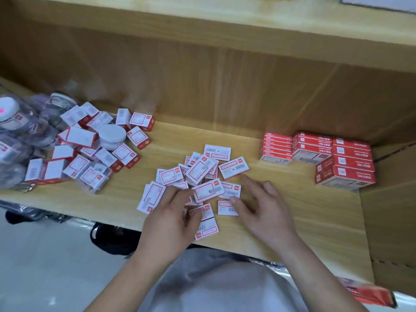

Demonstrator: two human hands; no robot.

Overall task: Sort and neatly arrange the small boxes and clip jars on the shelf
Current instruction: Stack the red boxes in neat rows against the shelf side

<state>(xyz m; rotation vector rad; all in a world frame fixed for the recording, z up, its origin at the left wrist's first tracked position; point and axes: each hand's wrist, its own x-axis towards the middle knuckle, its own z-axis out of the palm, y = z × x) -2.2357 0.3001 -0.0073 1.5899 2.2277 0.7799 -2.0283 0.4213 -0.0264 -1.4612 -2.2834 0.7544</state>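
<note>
- Here, small boxes (200,170) litter the shelf (292,212); right hand (265,206) spread open; left hand (171,215) curled over them, grip unclear;
- clip jars (111,136) jumbled left; red stacks (344,163) right.

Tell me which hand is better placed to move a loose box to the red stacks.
Right, likely: the right hand is open, between the pile and the red stacks; the left hand is farther off, fingers in the pile.

Fairly bright, even indoor light from above; the shelf (292,233) front is well lit, its back wall shaded under the upper board (202,25). Shadows are soft. Motion blur smears the jars (20,131) at left and the print on the boxes (198,170); wide-angle distortion bends the edges
</note>
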